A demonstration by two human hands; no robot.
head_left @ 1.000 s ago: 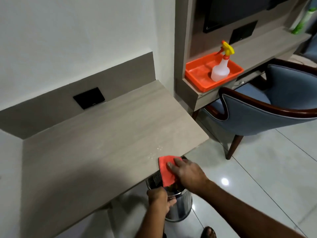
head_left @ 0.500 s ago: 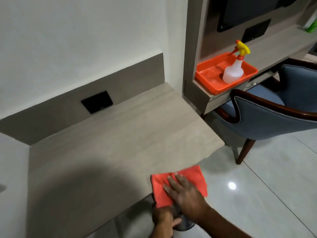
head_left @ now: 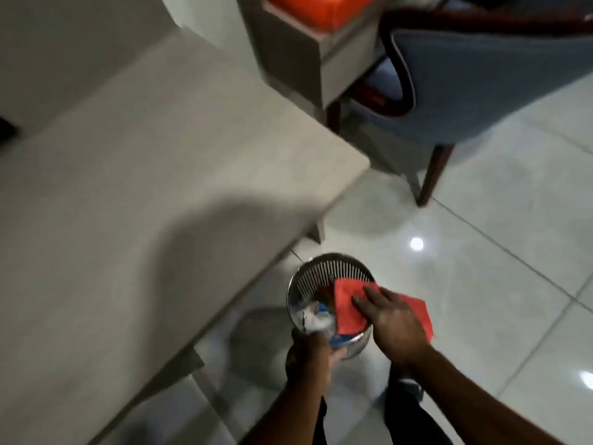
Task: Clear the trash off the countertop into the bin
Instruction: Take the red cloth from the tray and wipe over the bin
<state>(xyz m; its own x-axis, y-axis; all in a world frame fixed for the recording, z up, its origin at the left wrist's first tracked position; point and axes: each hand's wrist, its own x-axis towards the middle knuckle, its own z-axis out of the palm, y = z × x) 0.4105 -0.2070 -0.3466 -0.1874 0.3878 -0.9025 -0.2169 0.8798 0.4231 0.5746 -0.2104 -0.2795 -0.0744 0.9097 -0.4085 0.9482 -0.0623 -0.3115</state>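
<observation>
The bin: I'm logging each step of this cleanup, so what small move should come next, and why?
Probably shake the red cloth out over the metal bin. The right hand holds the cloth above the opening, the left hand grips the rim, and the countertop looks bare.

The view was dim and soft, smeared by motion blur, worst toward the top where the orange tray (head_left: 316, 9) and blue chair (head_left: 500, 88) lost their edges. A broad dark shadow lay across the bench (head_left: 134, 175). Two bright glare spots shone on the glossy floor tiles (head_left: 481, 284), reflections of overhead light. The bin (head_left: 330, 271) rim caught a faint gleam. Straight edges bowed slightly near the frame's borders.
</observation>
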